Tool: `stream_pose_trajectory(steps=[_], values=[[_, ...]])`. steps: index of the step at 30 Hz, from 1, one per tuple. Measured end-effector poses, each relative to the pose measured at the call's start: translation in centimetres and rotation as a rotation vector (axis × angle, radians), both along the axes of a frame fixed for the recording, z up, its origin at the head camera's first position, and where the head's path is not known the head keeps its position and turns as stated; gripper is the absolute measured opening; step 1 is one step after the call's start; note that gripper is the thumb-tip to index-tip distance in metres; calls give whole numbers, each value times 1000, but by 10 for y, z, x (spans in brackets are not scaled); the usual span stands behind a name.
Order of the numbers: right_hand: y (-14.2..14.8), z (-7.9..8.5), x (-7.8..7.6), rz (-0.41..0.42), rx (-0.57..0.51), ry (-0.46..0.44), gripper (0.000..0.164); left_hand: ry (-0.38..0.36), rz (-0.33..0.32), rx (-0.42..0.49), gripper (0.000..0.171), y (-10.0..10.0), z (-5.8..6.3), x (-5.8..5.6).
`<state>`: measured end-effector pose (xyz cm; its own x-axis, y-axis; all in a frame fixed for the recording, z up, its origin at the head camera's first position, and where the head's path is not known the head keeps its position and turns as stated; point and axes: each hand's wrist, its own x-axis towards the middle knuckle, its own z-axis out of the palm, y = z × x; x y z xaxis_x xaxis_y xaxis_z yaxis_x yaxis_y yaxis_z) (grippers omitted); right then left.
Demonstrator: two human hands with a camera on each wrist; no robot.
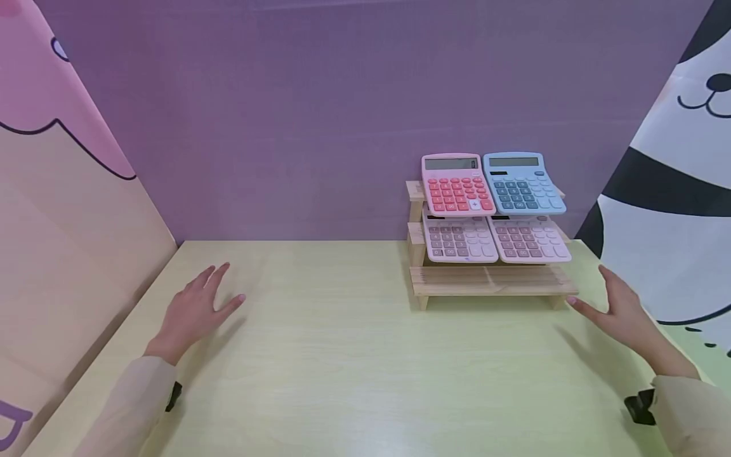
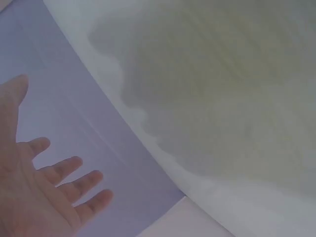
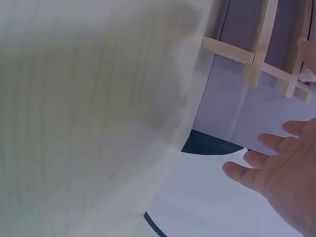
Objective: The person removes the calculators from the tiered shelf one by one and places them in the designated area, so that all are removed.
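Observation:
On the left side of the table my left hand [image 1: 191, 314] hovers with fingers spread and nothing in it; its palm and fingers [image 2: 91, 205] show in the left wrist view. My right hand [image 1: 625, 317] is held near the right front corner of a wooden tiered rack [image 1: 497, 279], also with fingers apart and holding nothing. A pink calculator [image 1: 451, 166] and a blue calculator [image 1: 514, 163] lean on the rack's top tier. Below them, on the middle tier, sit two pale pink calculators, a left one [image 1: 476, 247] and a right one [image 1: 545, 247]. The lowest tier is bare wood.
The pale wooden table [image 1: 342, 362] ends at a purple backdrop [image 1: 274, 127]. A printed panel with a pink figure [image 1: 63, 108] borders the left side, and a black-and-white panda print [image 1: 674, 247] borders the right. Black wrist straps show at both cuffs.

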<state>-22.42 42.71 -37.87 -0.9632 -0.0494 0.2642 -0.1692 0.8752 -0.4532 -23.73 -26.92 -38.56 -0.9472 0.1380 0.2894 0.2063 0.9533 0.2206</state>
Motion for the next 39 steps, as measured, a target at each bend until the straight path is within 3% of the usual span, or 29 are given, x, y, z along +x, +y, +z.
stream_pose_trajectory(steps=[6,12,20,39], values=[[-4,1,-1,-9,-28,-61,86,15,-36,45,71,12,2,0],[-8,2,-3,0,-49,-58,78,-22,-69,93,71,25,3,-1],[-13,2,-6,-48,-120,-120,70,-63,-129,140,68,43,3,-3],[-14,-3,-19,-77,-160,-76,64,-90,-227,199,61,87,0,-7]])
